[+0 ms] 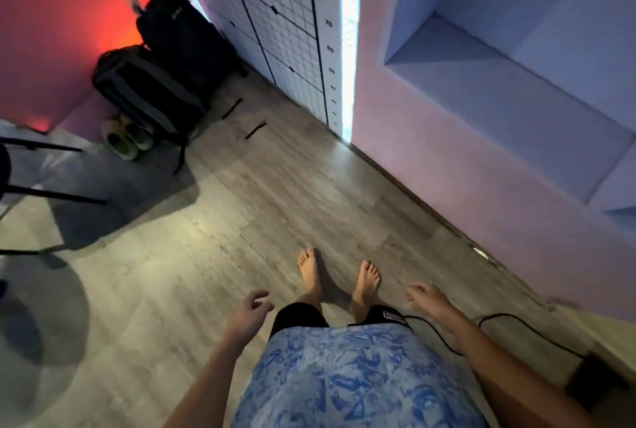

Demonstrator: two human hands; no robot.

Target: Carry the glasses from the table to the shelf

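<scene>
Looking straight down, a wood-look floor (213, 221) is seen with two bare feet (339, 281) planted on it, below a blue patterned shirt (344, 376) and dark shorts (299, 316). Both arms are hung out in front of the body. The left hand (249, 312) is held loose with fingers spread and slightly curled, nothing gripped in it. The right hand (425, 297) is blurred, but its fingers look spread apart too and nothing is seen in it.

No glasses can be spotted anywhere in view, so where they are can't be told. A recessed niche (481, 59) is cut into the purple-lit wall on the right (could be the shelf, but that can't be confirmed), and its ledge looks bare.

Over in the far left corner two black backpacks (161, 63) are leaned against the red-lit wall (62, 15), with a pair of greenish shoes (129, 138) tucked just beside the lower one. A white grid panel (282, 15) with a numbered scale strip runs along the back wall. Thin black legs (51, 193) of some furniture are poking in at the left edge, and a black cable (516, 324) is trailed across the floor near the right arm
</scene>
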